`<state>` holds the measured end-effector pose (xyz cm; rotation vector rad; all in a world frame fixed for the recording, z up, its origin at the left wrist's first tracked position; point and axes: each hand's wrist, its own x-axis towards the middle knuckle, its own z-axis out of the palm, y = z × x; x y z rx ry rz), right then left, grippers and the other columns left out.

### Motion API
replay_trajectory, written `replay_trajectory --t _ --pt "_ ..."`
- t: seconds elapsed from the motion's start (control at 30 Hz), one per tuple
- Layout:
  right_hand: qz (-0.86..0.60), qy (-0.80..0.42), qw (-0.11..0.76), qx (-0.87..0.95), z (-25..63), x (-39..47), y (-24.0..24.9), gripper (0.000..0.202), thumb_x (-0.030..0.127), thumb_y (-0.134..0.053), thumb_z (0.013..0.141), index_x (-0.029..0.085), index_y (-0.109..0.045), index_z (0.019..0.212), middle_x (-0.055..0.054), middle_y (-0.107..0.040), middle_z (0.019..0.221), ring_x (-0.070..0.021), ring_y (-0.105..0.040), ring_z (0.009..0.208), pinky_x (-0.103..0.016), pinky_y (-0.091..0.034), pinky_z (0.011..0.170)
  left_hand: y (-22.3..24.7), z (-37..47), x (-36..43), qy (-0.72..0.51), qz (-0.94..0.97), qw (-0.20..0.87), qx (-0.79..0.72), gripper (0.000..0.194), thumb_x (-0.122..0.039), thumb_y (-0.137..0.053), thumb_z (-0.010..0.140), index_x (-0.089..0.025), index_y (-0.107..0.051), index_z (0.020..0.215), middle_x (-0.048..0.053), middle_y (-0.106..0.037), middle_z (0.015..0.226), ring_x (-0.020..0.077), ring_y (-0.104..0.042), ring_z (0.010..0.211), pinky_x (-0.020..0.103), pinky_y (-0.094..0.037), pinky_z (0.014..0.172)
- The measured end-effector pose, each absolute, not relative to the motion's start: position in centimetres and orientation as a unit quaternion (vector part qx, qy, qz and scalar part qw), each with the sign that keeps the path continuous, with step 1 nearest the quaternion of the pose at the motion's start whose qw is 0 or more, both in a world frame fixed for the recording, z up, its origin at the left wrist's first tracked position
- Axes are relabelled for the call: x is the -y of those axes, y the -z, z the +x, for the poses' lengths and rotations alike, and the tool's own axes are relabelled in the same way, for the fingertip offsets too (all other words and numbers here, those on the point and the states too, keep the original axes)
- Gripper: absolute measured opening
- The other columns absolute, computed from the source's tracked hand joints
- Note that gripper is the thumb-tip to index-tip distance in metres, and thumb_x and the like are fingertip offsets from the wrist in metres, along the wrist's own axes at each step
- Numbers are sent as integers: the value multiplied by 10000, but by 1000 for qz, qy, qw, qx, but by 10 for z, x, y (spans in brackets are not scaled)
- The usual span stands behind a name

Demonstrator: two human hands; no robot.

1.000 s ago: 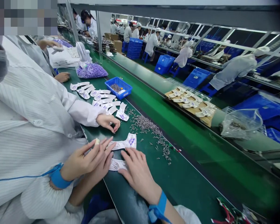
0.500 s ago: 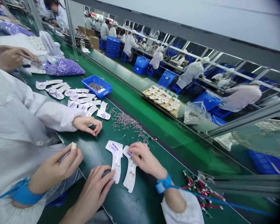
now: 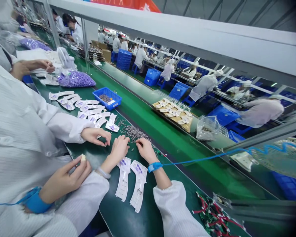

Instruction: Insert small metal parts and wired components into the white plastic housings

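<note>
On the green table two white curved shells lie side by side, a left one [image 3: 123, 181] and a right one [image 3: 138, 186], with purple pieces in their upper ends. Beyond them is a pile of small metal parts [image 3: 135, 132]. My left hand [image 3: 120, 148] is at the near left edge of the pile, fingers bent together, fingertips among the parts. My right hand [image 3: 145, 148], with a blue wrist strap, touches the pile's near side with closed fingers. Whatever either hand pinches is too small to make out.
A co-worker's hands [image 3: 97, 135] are close on the left, one holding a small cream piece [image 3: 83, 158]. More white shells [image 3: 88, 107], a blue tray [image 3: 107, 98] and a purple bag [image 3: 76, 79] stand farther left. Red and green wires [image 3: 213, 214] lie at right.
Both my hands have moved from the two shells up to the pile of metal parts. The right shell now lies uncovered. The camera view has shifted slightly.
</note>
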<state>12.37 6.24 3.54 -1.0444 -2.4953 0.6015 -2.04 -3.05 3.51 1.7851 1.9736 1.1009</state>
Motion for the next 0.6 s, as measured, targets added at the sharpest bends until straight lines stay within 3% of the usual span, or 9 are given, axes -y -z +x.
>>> replay_trajectory --t 0.1,0.17,0.27,0.4,0.5,0.6 --pt "-367 -210 178 889 129 -65 -34 150 77 -543 866 169 -660 886 -56 -649 909 -190 -598 885 -331 -465 830 -20 -27 20 -356 616 144 -687 58 -166 -614 909 -136 -644 949 79 -648 1012 234 -622 977 432 -512 881" --pt "-349 -212 169 897 127 -66 -33 143 94 -559 875 183 -661 924 -47 -639 935 -182 -591 903 -320 -461 839 -12 -32 24 -348 622 158 -683 110 -46 -599 841 -149 -628 818 69 -639 892 244 -616 943 421 -489 879" --pt "-313 -185 126 923 114 -66 -31 174 111 -556 904 191 -653 1024 -55 -621 1014 -180 -582 970 -307 -449 874 -5 -40 36 -356 623 185 -672 219 -2 -585 781 -173 -617 915 42 -632 880 206 -620 868 352 -505 822" --pt "-302 -150 78 938 103 -64 -30 174 83 -503 921 159 -649 977 -100 -610 1005 -212 -584 948 -327 -444 861 -1 -52 52 -382 600 209 -671 355 -20 -531 784 -183 -562 1098 34 -649 949 151 -619 767 292 -531 752" --pt "-305 -137 58 941 105 -64 -33 205 44 -467 905 141 -637 968 -133 -617 977 -233 -592 901 -345 -441 831 -2 -59 57 -395 588 212 -674 369 -46 -533 770 -180 -565 1112 49 -632 1002 154 -615 779 284 -531 715" --pt "-304 -138 44 942 110 -66 -37 205 39 -479 878 138 -632 973 -129 -629 940 -231 -600 854 -339 -443 803 -4 -63 56 -397 594 218 -665 277 -72 -558 757 -185 -627 1000 42 -605 965 169 -604 798 287 -511 715"
